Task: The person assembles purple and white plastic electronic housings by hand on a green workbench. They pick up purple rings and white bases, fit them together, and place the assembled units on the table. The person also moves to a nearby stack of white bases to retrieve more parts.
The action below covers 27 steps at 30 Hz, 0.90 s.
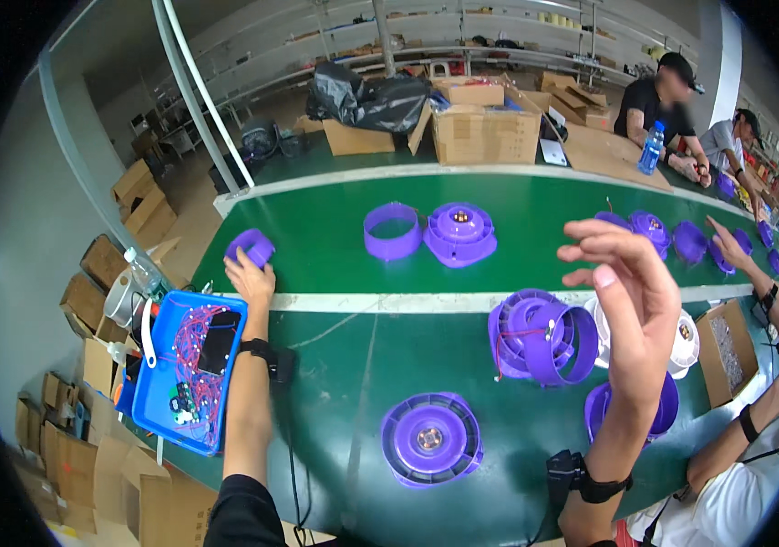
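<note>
My left hand [251,278] reaches to the far left of the table, its fingers closed on a small purple plastic ring [245,242]. On the right, my right hand [631,292] is raised above the table, fingers apart and holding nothing. Below and left of it, a purple ring [541,354] leans on a purple fan housing [512,319] with a thin wire hanging off. Another round purple fan housing [432,439] lies flat near the front, a metal piece at its centre. More purple parts [665,410] and white ones [684,342] are partly hidden behind my right forearm.
A blue tray [144,392] of red wires and small parts stands beside my left forearm. On the green strip [316,219] sit a purple ring [392,232] and a fan housing [459,233]. A carton [727,351] stands at right, near a co-worker's arms [772,401]. Two people work farther back.
</note>
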Tool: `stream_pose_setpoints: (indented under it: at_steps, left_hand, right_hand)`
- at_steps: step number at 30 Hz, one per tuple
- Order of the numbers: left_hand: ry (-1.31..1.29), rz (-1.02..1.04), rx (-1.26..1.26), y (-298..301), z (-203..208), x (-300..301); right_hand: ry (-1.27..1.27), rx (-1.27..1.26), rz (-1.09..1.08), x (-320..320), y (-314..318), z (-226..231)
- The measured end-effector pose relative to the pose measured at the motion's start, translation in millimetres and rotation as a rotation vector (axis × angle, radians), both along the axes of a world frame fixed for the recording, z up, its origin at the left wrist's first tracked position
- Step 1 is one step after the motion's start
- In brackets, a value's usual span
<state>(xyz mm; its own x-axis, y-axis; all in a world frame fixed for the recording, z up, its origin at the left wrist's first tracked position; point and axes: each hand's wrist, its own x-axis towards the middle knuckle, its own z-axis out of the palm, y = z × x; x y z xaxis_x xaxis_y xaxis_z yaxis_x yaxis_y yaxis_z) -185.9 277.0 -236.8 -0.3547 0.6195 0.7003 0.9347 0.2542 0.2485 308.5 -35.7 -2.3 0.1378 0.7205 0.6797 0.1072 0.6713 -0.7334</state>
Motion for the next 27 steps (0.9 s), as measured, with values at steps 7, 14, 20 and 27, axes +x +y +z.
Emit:
stream_pose_setpoints:
  at_steps: [7,14,20,27]
  left_hand:
    - [-0.136,-1.393,-0.633,-176.4,123.3,173.5]
    - [0.347,-1.595,-0.908,-310.5,124.9,240.0]
    - [0.248,-1.25,-0.66,-214.6,103.5,211.9]
    - [0.001,-0.777,-0.667,-30.3,74.9,104.6]
  right_hand:
    - [0.016,-0.001,-0.02,2.1,-1.5,-0.1]
    - [-0.023,0.01,0.057,-14.8,-6.3,3.3]
    - [-0.068,-0.001,0.014,-9.2,-12.6,5.4]
    - [-0.085,0.014,0.041,-13.1,-8.0,2.6]
